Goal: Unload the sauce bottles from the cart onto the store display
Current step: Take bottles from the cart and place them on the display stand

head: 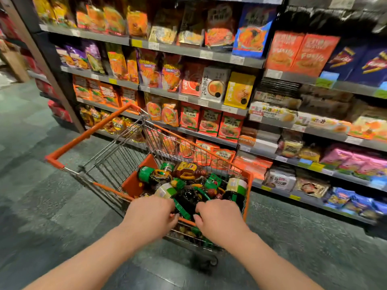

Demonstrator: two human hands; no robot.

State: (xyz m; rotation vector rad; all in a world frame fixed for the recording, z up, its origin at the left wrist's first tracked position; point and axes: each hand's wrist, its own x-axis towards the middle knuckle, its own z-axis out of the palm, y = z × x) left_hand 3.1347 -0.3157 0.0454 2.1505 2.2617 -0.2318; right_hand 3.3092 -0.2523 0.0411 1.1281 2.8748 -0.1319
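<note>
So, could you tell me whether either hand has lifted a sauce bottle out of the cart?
No, the left hand and right hand both grip the cart rim.

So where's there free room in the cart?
The far half of the cart is bare wire, between the orange panel and the far rim. The near half is crowded with bottles, where both hands, left and right, grip the handle.

Cart (88, 135): orange rim, silver wire mesh, orange end panel
Sauce bottles (188, 185): dark brown, green labels and caps; one amber with yellow label
Shelves (247, 61): grey edges; packets mostly orange, red, some purple, blue, pink
Floor (52, 206): grey-green tiles
</note>
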